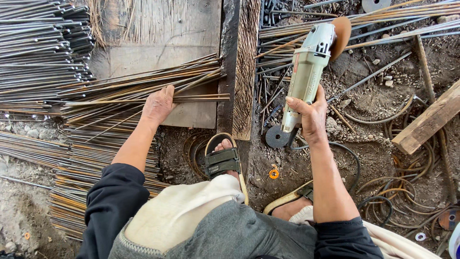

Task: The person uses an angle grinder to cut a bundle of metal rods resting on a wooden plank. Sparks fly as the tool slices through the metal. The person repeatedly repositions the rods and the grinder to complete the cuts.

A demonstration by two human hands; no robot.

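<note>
My left hand (157, 103) lies flat on a bundle of thin rusty steel rods (143, 86) that rest across a wooden board (163, 33). My right hand (309, 112) grips the rear handle of a pale green angle grinder (306, 72). The grinder points away from me, its brown cutting disc (341, 34) at the far end above more rods. My sandalled feet (223, 160) stand on the dirt below the board.
A large stack of grey rods (43, 48) lies at the upper left and more rusty rods (72, 182) at the lower left. A dark beam (237, 67) edges the board. A spare black disc (278, 136), a timber piece (429, 122) and coiled cable (412, 187) lie on the ground to the right.
</note>
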